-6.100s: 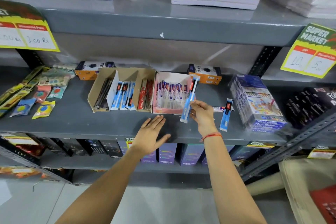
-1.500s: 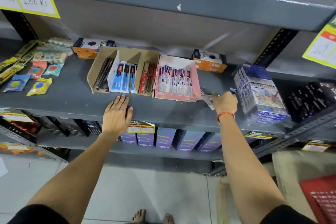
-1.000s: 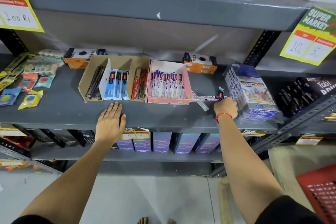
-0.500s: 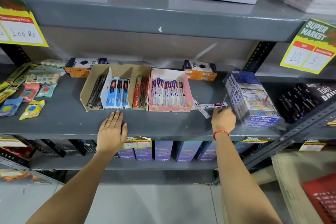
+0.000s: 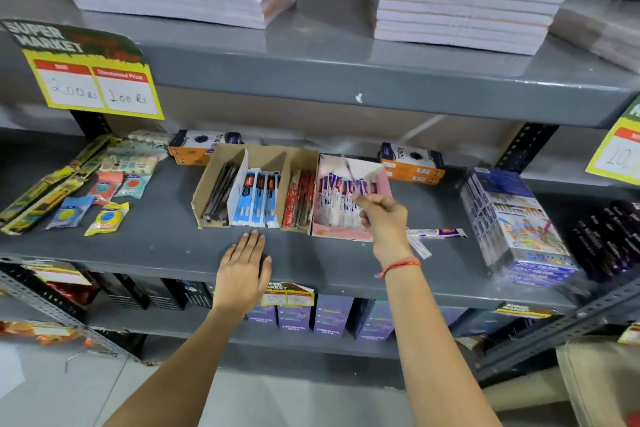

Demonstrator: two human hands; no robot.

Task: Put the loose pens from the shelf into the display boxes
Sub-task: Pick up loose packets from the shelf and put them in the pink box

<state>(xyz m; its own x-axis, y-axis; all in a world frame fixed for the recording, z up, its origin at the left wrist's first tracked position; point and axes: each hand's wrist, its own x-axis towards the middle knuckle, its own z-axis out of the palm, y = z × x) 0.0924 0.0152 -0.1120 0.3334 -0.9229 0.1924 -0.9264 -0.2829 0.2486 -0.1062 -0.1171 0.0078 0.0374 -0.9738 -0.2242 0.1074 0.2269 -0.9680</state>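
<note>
A pink display box (image 5: 341,234) with several white-and-purple packed pens stands in the middle of the grey shelf (image 5: 156,243). My right hand (image 5: 382,218) hovers over the box's right front corner, shut on a thin packed pen (image 5: 349,172) that points up and back, blurred. To the left is a brown cardboard display box (image 5: 207,191) with dark, blue and red pen packs in its compartments. My left hand (image 5: 242,270) lies flat, fingers apart, on the shelf's front edge. Two loose packed pens (image 5: 438,233) lie on the shelf right of the pink box.
A wrapped blue box of colour pens (image 5: 519,229) stands at the right. Two orange-and-black boxes (image 5: 412,163) sit at the back. Sharpener and eraser packets (image 5: 107,215) lie at the left. Paper reams fill the shelf above; purple boxes stand on the shelf below.
My right hand has lifted a packed pen from the shelf beside the blue box and carried it left, over the pink box. My left hand stayed on the shelf edge.
</note>
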